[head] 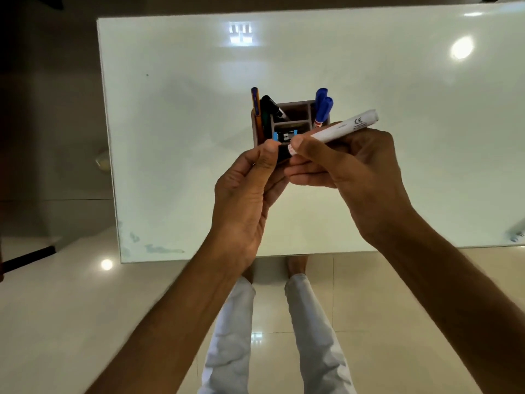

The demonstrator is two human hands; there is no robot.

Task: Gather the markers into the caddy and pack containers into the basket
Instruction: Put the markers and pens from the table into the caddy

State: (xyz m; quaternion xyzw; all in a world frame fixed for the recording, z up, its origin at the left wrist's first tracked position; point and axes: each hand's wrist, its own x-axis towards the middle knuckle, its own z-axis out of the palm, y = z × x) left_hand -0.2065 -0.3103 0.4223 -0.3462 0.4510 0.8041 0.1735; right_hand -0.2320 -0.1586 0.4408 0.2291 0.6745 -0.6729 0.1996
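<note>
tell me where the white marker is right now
In the head view, the white marker is held in the right hand, angled up to the right just in front of the caddy.

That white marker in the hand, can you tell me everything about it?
The white plastic marker is a smooth round tube with small dark print and a CE mark near its far end. It lies tilted, far end up to the right, over the brown compartmented caddy. The right hand pinches its near end, where a bit of red shows. The left hand meets that end, seemingly holding a dark cap; its tip is hidden.

left hand pinching, right hand gripping
</note>
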